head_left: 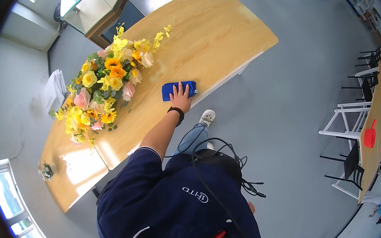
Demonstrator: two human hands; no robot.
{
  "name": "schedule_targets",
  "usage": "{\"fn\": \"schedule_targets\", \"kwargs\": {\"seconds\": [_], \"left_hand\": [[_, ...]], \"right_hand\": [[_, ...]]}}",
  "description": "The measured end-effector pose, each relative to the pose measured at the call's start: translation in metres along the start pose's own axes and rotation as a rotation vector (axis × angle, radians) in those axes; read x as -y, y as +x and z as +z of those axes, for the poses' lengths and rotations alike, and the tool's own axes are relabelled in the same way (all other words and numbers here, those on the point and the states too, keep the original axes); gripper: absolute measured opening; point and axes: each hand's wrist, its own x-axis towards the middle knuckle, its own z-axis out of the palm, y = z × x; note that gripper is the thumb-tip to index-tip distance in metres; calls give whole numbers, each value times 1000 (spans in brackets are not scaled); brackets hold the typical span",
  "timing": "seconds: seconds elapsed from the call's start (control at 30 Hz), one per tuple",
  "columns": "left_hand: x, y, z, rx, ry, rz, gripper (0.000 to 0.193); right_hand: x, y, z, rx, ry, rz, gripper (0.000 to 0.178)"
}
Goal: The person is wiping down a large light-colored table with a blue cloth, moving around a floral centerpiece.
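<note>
My left hand point(181, 98) lies flat on a folded blue cloth point(171, 90), fingers spread, pressing it onto the long wooden table point(209, 32) near the table's right edge. A black band sits on that wrist. Just left of the cloth lies a big arrangement of yellow, orange and pink flowers point(103, 86). Only a sliver of my right hand point(251, 208) shows by my right hip, behind my dark blue jacket; its fingers are hidden.
A small plant pot point(46, 170) stands at the table's near left end. A glass-topped cabinet point(96, 2) is at the far left. A second long table point(375, 124) with a red object and chairs runs along the right. Black cables hang at my waist.
</note>
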Motion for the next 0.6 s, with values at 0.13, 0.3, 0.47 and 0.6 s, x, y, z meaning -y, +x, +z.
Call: {"fn": "schedule_targets", "kwargs": {"seconds": [0.13,0.3,0.47,0.6], "left_hand": [[10,50,-29,61,8,-205,57],[45,131,-56,99,-64,-358,55],[100,207,-46,-6,-59,-328,58],[83,234,-61,32,-138,-444,59]], "right_hand": [[26,7,16,-4,6,8,34],[85,12,47,22,-98,-130,35],[165,11,93,158,-598,-590,30],[221,-39,138,80,-60,-450,31]]}}
